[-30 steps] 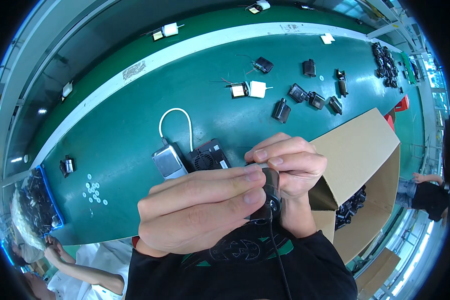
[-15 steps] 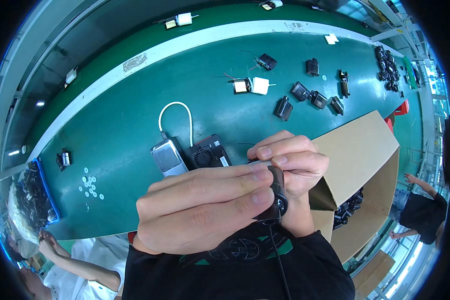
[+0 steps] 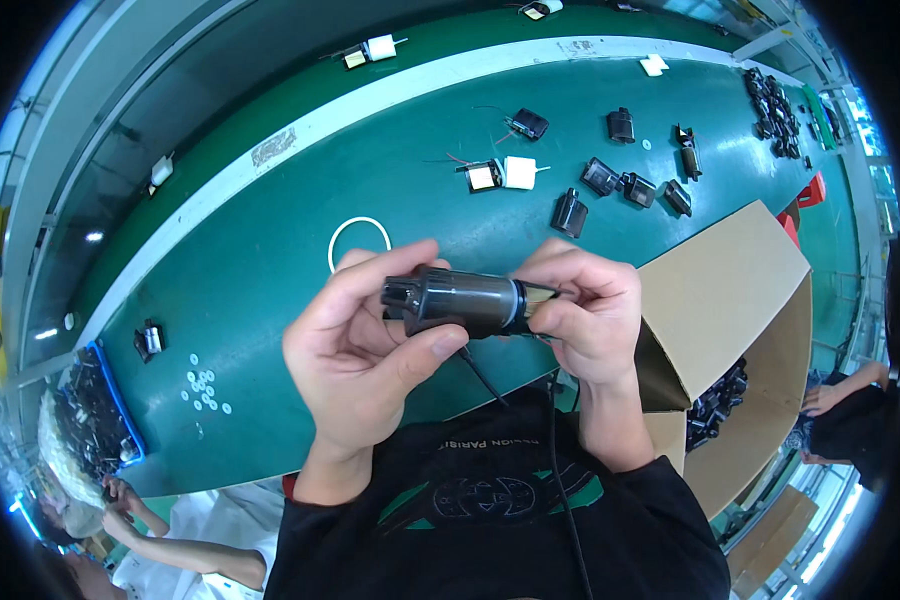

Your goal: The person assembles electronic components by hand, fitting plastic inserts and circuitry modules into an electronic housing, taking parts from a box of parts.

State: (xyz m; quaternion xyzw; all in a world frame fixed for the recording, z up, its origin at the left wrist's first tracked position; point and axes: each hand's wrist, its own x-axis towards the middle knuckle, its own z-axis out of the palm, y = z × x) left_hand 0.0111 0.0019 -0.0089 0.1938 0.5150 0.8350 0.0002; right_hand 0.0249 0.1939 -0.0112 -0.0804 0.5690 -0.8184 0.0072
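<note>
A dark translucent plastic housing (image 3: 467, 302) with a narrow ribbed end lies level between my hands, above the bench. My left hand (image 3: 365, 345) grips it near the ribbed end, thumb below and fingers above. On the other side, my right hand (image 3: 585, 310) pinches a yellowish and black inner part (image 3: 537, 298) at the housing's open end. This part sits partly inside; how deep it goes I cannot tell. A black cord (image 3: 485, 378) shows below the housing and another runs down over my shirt.
Several similar housings (image 3: 570, 213) and a wired unit with a white block (image 3: 518, 172) lie on the green bench (image 3: 270, 240). An open carton (image 3: 730, 290) stands right. Small white rings (image 3: 206, 384) and a blue-rimmed tray (image 3: 120, 405) are left. People work at both sides.
My hands have drawn apart and the piece has turned from nearly upright to level, showing its side. My left hand no longer covers it. The view has shifted slightly.
</note>
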